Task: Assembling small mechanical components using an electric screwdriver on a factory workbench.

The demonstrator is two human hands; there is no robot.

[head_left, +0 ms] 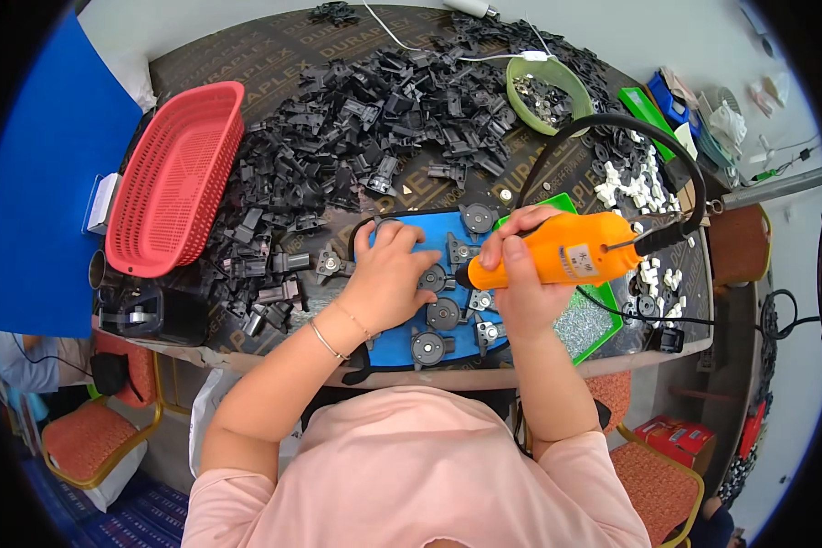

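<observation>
My right hand [525, 274] is wrapped round an orange electric screwdriver [583, 248], held tilted with its dark nose pointing left. That nose is close to a black round part [436, 278] on a blue mat [395, 345]. My left hand [388, 274] lies over the mat, its thumb and forefinger on either side of this part; the other fingers curl over pieces behind it. More black round assemblies with metal centres, such as the one nearest me [427, 348], stand in rows on the mat. The screwdriver's tip is hidden.
A heap of black plastic parts [374, 119] covers the table's back. At left stands a red basket [169, 183]. A green tray of small screws [583, 324] sits right of the mat, near white parts [644, 192]. A green bowl [575, 87] holds metal pieces. The screwdriver's cable [603, 119] arches overhead.
</observation>
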